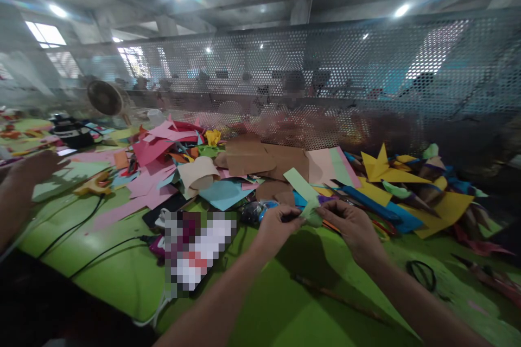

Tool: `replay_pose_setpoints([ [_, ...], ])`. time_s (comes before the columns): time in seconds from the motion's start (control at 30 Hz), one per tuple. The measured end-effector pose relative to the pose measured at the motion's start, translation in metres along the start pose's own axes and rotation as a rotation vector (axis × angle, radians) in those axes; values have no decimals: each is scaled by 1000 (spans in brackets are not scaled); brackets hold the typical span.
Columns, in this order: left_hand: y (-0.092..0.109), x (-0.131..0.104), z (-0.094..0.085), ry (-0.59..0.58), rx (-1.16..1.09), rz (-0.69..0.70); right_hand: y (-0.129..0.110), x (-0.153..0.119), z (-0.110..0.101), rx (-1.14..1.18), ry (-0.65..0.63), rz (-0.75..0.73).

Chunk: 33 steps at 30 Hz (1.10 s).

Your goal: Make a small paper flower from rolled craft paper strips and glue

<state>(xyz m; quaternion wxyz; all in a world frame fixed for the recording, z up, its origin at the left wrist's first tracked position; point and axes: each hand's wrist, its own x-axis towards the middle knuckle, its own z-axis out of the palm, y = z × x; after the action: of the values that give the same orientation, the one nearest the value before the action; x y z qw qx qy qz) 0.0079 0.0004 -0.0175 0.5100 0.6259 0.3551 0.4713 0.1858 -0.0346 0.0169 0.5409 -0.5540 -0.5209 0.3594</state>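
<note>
One big metal wall full of holes (260, 65) goes across the top of the frame, maybe to split the room. Under it is one green table (126, 282). One fan (105, 97) is at upper left, maybe to cool people. At least two brown sheets (246, 154) lie mid-frame, perhaps pushed back to leave room in front. One other person's hand (36, 172) is far left. Right of the middle, the left hand (280, 227) and right hand (350, 225) pinch the low end of one pale green paper strip (303, 187), likely to keep it steady. One thin stick (337, 299) lies below.
</note>
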Motion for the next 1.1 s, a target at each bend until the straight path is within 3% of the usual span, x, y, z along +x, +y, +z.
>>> replay_pose_setpoints([
  [0.43, 2, -1, 0, 10, 8, 12, -1, -1, 1, 5, -11, -8],
  [0.63, 8, -3, 0, -27, 85, 97, -7, -3, 1, 21, -26, 7],
  [0.8, 2, -3, 1, -90, 162, 184, -4, -3, 2, 30, -40, 38],
  [1.1, 0, -3, 0, -85, 143, 150, -1, -2, 1, 70, -51, 51],
])
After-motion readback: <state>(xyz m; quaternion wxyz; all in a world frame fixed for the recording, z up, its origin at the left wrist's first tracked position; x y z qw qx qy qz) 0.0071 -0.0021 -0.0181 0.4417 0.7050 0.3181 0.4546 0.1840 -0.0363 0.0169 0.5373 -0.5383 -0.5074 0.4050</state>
